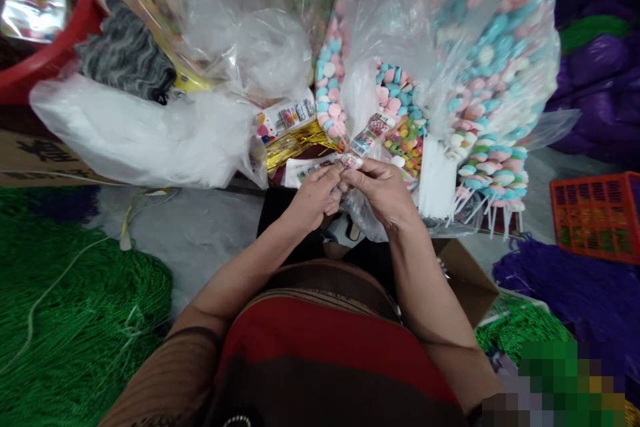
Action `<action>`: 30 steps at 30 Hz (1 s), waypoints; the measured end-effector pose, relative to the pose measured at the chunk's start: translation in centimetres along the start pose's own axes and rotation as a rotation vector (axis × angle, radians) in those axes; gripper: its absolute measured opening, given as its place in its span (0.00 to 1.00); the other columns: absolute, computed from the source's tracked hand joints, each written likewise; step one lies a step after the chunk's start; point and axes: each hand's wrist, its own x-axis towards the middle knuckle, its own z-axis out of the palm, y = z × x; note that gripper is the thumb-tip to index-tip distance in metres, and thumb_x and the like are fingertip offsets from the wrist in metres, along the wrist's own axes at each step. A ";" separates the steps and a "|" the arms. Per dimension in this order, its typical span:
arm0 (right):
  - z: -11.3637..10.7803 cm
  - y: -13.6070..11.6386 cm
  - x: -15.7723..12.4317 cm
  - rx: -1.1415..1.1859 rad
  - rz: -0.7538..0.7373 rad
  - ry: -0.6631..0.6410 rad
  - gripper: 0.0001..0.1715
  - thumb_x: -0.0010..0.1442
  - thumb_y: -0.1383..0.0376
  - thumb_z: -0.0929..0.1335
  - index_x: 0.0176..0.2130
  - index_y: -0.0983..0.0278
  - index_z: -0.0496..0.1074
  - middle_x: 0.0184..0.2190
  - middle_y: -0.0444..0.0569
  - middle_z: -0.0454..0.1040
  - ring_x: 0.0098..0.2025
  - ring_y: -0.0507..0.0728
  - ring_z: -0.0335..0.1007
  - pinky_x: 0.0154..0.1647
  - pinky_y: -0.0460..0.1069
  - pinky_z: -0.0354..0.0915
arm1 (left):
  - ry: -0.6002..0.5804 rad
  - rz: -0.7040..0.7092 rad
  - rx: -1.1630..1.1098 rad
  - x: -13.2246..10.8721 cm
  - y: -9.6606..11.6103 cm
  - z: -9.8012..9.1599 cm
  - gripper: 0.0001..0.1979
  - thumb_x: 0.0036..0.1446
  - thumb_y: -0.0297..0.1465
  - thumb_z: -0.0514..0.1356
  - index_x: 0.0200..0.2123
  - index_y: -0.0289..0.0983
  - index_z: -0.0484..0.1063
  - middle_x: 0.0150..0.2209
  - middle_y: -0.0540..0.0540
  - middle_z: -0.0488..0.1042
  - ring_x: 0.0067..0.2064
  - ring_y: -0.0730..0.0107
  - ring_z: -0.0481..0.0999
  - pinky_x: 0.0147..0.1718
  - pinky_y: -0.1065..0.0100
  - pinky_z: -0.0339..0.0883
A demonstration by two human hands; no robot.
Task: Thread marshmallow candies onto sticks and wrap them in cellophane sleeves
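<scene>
containers: red basin (60, 57), far left, holds a white printed pouch (35, 3). large clear bag (500, 33), right rear of the worktop (278, 175), holds pink, blue and white marshmallows. red-orange mesh crate (595, 217) stands at far right; contents unclear. open cardboard box (465, 277) sits below the worktop's right end. crumpled white plastic bag (150, 133) lies at left; contents hidden.

near the hands: gold twist ties (295, 147), multicoloured gummies (407, 143), a bundle of white sticks (437, 177), marshmallow skewers (495, 173).

pose: both forearms reach forward and converge at the worktop's front edge. left grip (320, 195) and right grip (383, 190) meet, each pinching the near end of a printed packet (370, 137) with a barcode. packet tilts away, up and right, between the gold ties and the gummies.
</scene>
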 end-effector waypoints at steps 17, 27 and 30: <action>-0.5 1.3 -0.2 -0.172 -0.129 0.178 0.23 0.54 0.46 0.76 0.26 0.61 0.74 0.22 0.41 0.71 0.26 0.50 0.62 0.33 0.49 0.63 | -0.143 -0.223 -0.064 0.6 0.8 0.1 0.27 0.70 0.47 0.55 0.21 0.36 0.63 0.11 0.60 0.50 0.10 0.85 0.48 0.11 0.79 0.43; -0.3 1.8 -1.0 -0.635 -0.385 0.320 0.17 0.66 0.52 0.67 0.31 0.59 0.72 0.29 0.45 0.73 0.34 0.56 0.68 0.42 0.52 0.66 | -0.136 -0.079 -0.039 1.0 -0.4 0.2 0.24 0.68 0.46 0.57 0.24 0.38 0.62 0.13 0.61 0.52 0.12 0.83 0.48 0.14 0.76 0.44; -0.2 1.2 -1.2 -0.533 -0.343 0.338 0.17 0.66 0.50 0.68 0.33 0.59 0.73 0.29 0.44 0.73 0.33 0.55 0.67 0.39 0.51 0.65 | -0.133 0.081 0.070 0.9 -0.2 0.0 0.18 0.67 0.40 0.59 0.26 0.38 0.65 0.16 0.60 0.54 0.15 0.82 0.50 0.17 0.75 0.48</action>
